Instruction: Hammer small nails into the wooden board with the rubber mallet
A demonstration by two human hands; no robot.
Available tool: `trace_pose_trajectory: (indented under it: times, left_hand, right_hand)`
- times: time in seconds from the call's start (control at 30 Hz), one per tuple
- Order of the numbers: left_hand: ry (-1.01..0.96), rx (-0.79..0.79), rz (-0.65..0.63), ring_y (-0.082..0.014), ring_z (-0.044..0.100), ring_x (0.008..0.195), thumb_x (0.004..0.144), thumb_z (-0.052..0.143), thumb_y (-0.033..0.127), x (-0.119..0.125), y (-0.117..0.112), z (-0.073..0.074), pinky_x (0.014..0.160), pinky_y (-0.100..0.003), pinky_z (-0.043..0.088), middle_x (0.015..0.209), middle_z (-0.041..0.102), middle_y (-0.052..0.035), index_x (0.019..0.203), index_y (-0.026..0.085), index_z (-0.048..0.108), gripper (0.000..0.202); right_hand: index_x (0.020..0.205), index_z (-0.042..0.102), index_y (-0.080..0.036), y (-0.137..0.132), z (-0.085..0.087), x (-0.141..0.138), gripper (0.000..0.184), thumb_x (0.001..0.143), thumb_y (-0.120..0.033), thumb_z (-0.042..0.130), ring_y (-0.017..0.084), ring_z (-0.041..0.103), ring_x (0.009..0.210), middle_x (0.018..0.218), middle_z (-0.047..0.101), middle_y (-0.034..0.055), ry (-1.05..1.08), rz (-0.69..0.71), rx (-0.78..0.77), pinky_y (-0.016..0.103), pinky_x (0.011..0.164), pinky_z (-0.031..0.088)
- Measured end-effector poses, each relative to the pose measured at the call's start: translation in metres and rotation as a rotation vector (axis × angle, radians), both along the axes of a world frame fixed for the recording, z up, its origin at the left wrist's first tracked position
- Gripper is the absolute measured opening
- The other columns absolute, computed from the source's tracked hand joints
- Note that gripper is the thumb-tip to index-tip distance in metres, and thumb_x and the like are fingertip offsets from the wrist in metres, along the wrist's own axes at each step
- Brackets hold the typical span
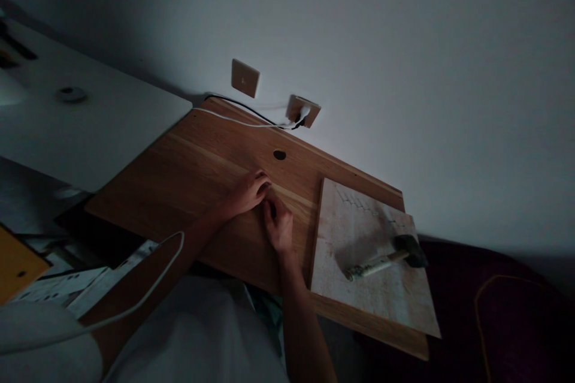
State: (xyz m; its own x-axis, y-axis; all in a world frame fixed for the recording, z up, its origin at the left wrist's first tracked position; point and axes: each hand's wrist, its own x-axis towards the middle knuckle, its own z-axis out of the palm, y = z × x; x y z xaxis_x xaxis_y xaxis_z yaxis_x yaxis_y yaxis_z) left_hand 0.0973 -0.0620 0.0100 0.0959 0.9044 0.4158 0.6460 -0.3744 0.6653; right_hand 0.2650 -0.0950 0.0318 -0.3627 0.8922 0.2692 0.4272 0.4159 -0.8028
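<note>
Over the wooden tabletop (188,191), my left hand (248,192) and my right hand (279,224) meet with their fingertips close together. Both have curled, pinching fingers; anything between them is too small and dark to make out. To the right of my hands lies a pale wooden board (332,239). Along its far side runs a row of thin dark marks (354,198), perhaps nails with their shadows. A hammer (377,264) rests on the board, its dark head (411,250) to the right and its light, patterned handle towards my right hand.
A wall socket (303,111) holds plugs with a white cable (233,121) and a black one. Beside it is a wall plate (245,78). The tabletop has a round hole (279,154). At left stands a white table (112,125); dark purple fabric (516,323) lies at right.
</note>
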Motion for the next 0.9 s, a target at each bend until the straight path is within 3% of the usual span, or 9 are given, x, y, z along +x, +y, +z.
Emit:
trace_pose_trajectory:
  times: [0.63, 0.83, 0.9]
  left_hand:
    - [0.004, -0.007, -0.004, -0.0232, 0.064, 0.104, 0.1, 0.054, 0.016, -0.001, -0.001, 0.002, 0.097, -0.042, 0.055, 0.109, 0.064, -0.0078, 0.103, 0.021, 0.067, 0.014]
    - [0.01, -0.013, 0.016, -0.0251, 0.065, 0.106, 0.1, 0.057, 0.018, -0.001, -0.001, -0.001, 0.097, -0.043, 0.055, 0.113, 0.065, -0.0102, 0.107, 0.019, 0.067, 0.012]
    - [0.012, -0.008, 0.016, -0.025, 0.065, 0.106, 0.1, 0.057, 0.018, -0.002, -0.001, -0.001, 0.097, -0.043, 0.055, 0.113, 0.065, -0.0103, 0.106, 0.02, 0.068, 0.012]
  right_hand:
    - [0.108, 0.072, -0.019, 0.001, -0.002, -0.001, 0.026, 0.103, -0.029, 0.049, 0.024, 0.073, 0.096, 0.106, 0.078, 0.0102, 0.013, -0.009, -0.041, 0.035, 0.09, 0.055]
    - [0.124, 0.067, -0.02, -0.007, 0.028, 0.025, 0.029, 0.104, -0.037, 0.054, 0.022, 0.073, 0.099, 0.117, 0.075, 0.0102, 0.02, -0.004, -0.111, 0.033, 0.082, 0.058]
    - [0.123, 0.067, -0.021, -0.015, 0.04, 0.047, 0.029, 0.103, -0.04, 0.056, 0.023, 0.07, 0.104, 0.121, 0.072, 0.0111, 0.013, -0.118, -0.051, 0.035, 0.086, 0.058]
